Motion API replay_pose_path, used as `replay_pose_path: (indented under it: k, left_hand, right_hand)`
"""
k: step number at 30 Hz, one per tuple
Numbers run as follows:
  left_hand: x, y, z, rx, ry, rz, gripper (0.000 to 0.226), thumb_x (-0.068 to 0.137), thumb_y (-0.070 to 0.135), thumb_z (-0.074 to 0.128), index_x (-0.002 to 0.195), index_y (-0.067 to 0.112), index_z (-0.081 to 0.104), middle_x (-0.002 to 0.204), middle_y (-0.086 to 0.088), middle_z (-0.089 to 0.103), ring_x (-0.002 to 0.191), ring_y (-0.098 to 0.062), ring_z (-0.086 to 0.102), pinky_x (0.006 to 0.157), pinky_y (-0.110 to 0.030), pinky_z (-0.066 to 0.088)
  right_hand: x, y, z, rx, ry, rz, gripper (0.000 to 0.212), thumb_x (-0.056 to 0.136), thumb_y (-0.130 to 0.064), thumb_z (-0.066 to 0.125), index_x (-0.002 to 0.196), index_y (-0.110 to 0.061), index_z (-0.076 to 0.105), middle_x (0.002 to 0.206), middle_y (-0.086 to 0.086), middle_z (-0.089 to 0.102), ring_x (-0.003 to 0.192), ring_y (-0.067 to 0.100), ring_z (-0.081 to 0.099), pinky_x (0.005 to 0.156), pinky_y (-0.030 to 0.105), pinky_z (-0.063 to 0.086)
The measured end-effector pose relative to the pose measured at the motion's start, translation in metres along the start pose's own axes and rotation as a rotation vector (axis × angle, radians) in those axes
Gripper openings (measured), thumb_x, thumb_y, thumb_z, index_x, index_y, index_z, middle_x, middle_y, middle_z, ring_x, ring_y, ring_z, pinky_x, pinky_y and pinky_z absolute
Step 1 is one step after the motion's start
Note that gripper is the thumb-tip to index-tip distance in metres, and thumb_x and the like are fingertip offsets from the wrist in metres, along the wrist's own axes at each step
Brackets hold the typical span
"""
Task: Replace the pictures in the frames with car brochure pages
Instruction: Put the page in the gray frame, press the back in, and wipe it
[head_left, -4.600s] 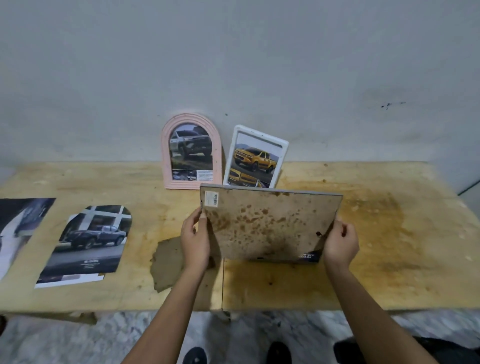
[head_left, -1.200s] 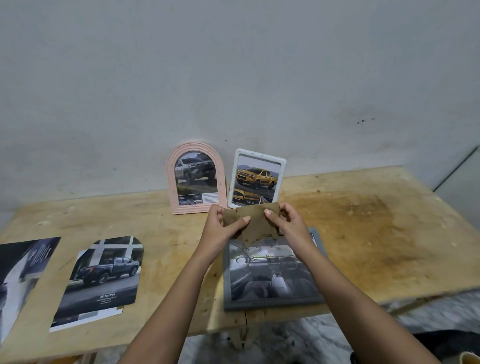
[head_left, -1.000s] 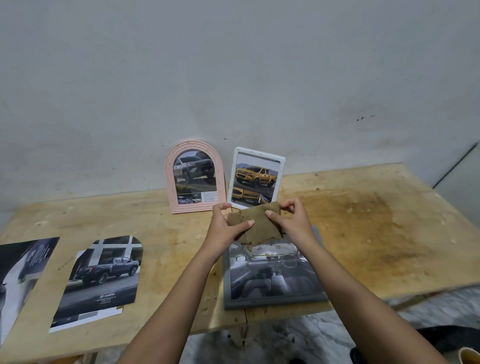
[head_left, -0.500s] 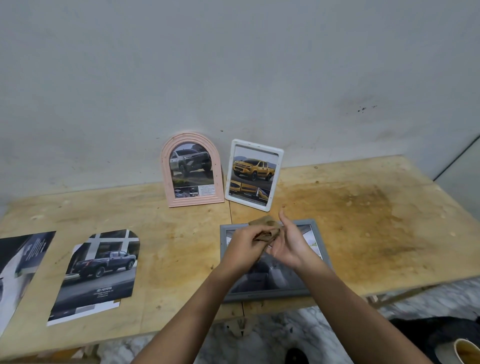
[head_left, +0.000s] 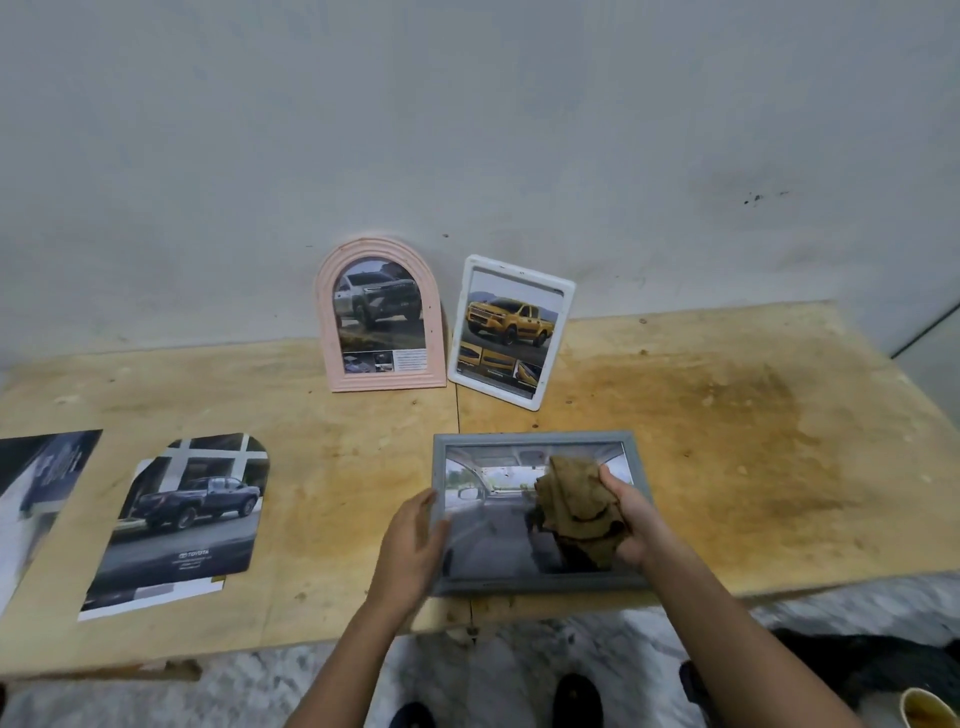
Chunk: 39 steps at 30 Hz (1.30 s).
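Note:
A grey frame (head_left: 535, 437) lies face up near the table's front edge, with a car-interior brochure page behind its glass. My left hand (head_left: 413, 545) rests on the frame's left edge. My right hand (head_left: 631, 512) grips a bunched brown cloth (head_left: 576, 506) on the right part of the glass. A pink arched frame (head_left: 382, 317) and a white frame (head_left: 511, 332) stand against the wall, each showing a truck page.
An arch-cut brochure page (head_left: 187, 514) with a dark pickup lies on the wooden table (head_left: 727, 467) to the left. Another dark page (head_left: 36, 488) lies at the far left edge. A cup (head_left: 930, 709) sits on the floor at the bottom right.
The frame went from held upright, back towards me, to lying face up. The cloth, held flat in both hands, is now bunched in my right hand on the glass. My left hand moved to the frame's edge.

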<state>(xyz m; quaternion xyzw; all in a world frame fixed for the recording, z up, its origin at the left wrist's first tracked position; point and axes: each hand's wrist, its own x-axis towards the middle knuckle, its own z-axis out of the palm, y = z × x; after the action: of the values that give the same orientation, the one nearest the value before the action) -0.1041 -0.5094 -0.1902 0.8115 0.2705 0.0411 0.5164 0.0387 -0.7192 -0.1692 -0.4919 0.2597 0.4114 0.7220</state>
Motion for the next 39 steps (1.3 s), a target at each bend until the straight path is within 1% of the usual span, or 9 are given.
replay_pose_path:
  k: [3, 6, 10, 13, 16, 19, 25, 31, 39]
  left_hand:
    - [-0.016, -0.043, 0.006, 0.217, -0.111, -0.041, 0.093, 0.079, 0.068, 0.050, 0.148, 0.015, 0.019, 0.155, 0.004, 0.017, 0.143, -0.016, 0.014, 0.116, -0.035, 0.019]
    - [-0.026, -0.057, 0.013, 0.286, -0.147, 0.030, 0.116, 0.066, 0.078, 0.056, 0.150, 0.022, -0.002, 0.151, 0.016, -0.009, 0.141, -0.007, -0.012, 0.117, -0.033, 0.003]
    - [-0.020, -0.059, 0.018, 0.340, -0.159, 0.055, 0.134, 0.054, 0.084, 0.061, 0.149, 0.019, -0.007, 0.154, 0.010, -0.012, 0.143, -0.009, -0.013, 0.118, -0.035, -0.003]
    - [-0.013, -0.061, 0.018, 0.415, -0.183, 0.086, 0.139, 0.051, 0.085, 0.061, 0.149, 0.017, -0.010, 0.153, 0.007, -0.015, 0.142, -0.010, -0.016, 0.115, -0.028, -0.011]
    - [-0.012, -0.067, 0.020, 0.460, -0.189, 0.117, 0.133, 0.056, 0.085, 0.059, 0.146, 0.020, -0.015, 0.152, 0.008, -0.020, 0.140, -0.006, -0.021, 0.115, -0.026, -0.012]
    - [-0.011, -0.070, 0.020, 0.508, -0.187, 0.131, 0.124, 0.063, 0.085, 0.052, 0.144, 0.022, -0.018, 0.152, 0.008, -0.021, 0.139, -0.002, -0.024, 0.116, -0.026, -0.010]
    - [-0.011, -0.065, 0.020, 0.531, -0.184, 0.143, 0.113, 0.069, 0.083, 0.044, 0.146, 0.023, -0.014, 0.153, 0.008, -0.018, 0.138, 0.002, -0.024, 0.113, -0.019, -0.012]
    - [-0.012, -0.066, 0.020, 0.533, -0.185, 0.136, 0.114, 0.069, 0.081, 0.047, 0.148, 0.021, -0.010, 0.155, 0.007, -0.014, 0.139, 0.002, -0.021, 0.110, -0.014, -0.016]
    - [-0.010, -0.067, 0.018, 0.518, -0.193, 0.144, 0.119, 0.067, 0.083, 0.047, 0.149, 0.017, -0.008, 0.156, 0.004, -0.011, 0.141, -0.002, -0.019, 0.113, -0.020, -0.012]
  right_hand:
    - [0.006, -0.023, -0.010, -0.013, 0.129, 0.007, 0.051, 0.099, -0.041, 0.035, 0.111, 0.002, 0.060, 0.106, 0.017, 0.068, 0.101, 0.035, 0.060, 0.090, 0.047, 0.042]
    - [0.024, -0.045, -0.026, -0.036, 0.272, -0.091, 0.046, 0.099, -0.039, 0.037, 0.118, -0.003, 0.057, 0.108, 0.018, 0.064, 0.106, 0.033, 0.058, 0.093, 0.046, 0.043]
    - [0.043, -0.066, -0.041, -0.538, 0.547, -0.446, 0.051, 0.092, -0.049, 0.042, 0.109, -0.003, 0.057, 0.116, 0.024, 0.060, 0.105, 0.035, 0.057, 0.094, 0.046, 0.045]
    - [0.037, -0.076, -0.034, -0.904, 0.647, -0.679, 0.036, 0.100, -0.027, 0.038, 0.116, 0.003, 0.050, 0.115, 0.027, 0.057, 0.106, 0.042, 0.053, 0.085, 0.041, 0.041]
    - [0.051, -0.078, -0.034, -1.180, 0.673, -0.682, 0.032, 0.101, -0.023, 0.034, 0.123, -0.003, 0.046, 0.113, 0.030, 0.058, 0.101, 0.045, 0.055, 0.073, 0.041, 0.039]
    - [0.069, -0.069, -0.030, -1.320, 0.633, -0.590, 0.030, 0.101, -0.022, 0.032, 0.124, -0.006, 0.045, 0.109, 0.026, 0.058, 0.094, 0.041, 0.055, 0.066, 0.036, 0.036]
    - [0.090, -0.041, -0.009, -1.540, 0.566, -0.861, 0.025, 0.090, 0.003, 0.042, 0.104, -0.002, 0.062, 0.098, 0.023, 0.058, 0.095, 0.039, 0.051, 0.079, 0.041, 0.038]
    - [0.103, -0.013, 0.032, -1.445, 0.495, -0.872, 0.031, 0.089, 0.000, 0.044, 0.111, -0.008, 0.064, 0.100, 0.019, 0.060, 0.096, 0.036, 0.051, 0.078, 0.040, 0.041]
    - [0.109, 0.014, 0.087, -1.500, 0.292, -0.791, 0.028, 0.096, -0.001, 0.035, 0.117, -0.001, 0.053, 0.125, 0.022, 0.051, 0.123, 0.032, 0.041, 0.091, 0.038, 0.037]
